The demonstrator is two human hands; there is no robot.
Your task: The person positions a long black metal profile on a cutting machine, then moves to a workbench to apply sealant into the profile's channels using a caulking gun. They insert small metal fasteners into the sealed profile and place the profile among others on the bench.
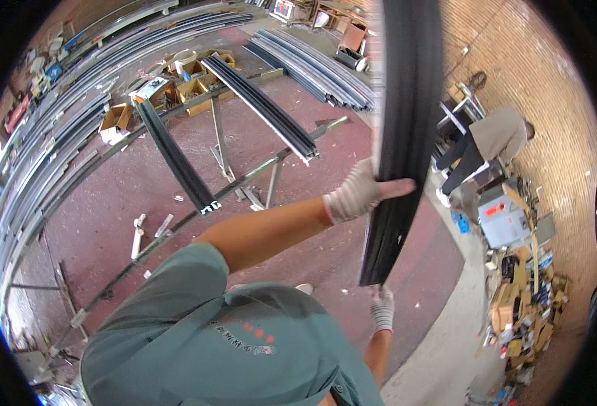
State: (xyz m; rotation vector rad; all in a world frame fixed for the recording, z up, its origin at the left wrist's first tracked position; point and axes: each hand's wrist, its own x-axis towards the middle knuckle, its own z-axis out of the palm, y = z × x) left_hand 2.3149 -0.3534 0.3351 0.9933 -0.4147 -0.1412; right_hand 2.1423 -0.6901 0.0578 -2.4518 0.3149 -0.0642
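A long black grooved profile bar (407,135) stands steeply in front of me, its upper part running out of the top of the picture. My left hand (356,195), in a striped work glove with a bare thumb, grips it from the left side. The thumb lies across the front face; the other fingers are partly hidden at the bar's edge. Lower down, my right hand (382,311), also gloved, holds the bottom end of the bar from beneath, its fingertips mostly hidden by the end.
A bundle of black profiles (261,105) and a single dark bar (175,155) rest across a metal rack (271,162). Cardboard boxes (194,88) stand behind. Long metal profiles (312,68) lie on the floor. At right, a person (498,139) bends near a grey cabinet (505,216) and piled cartons (508,304).
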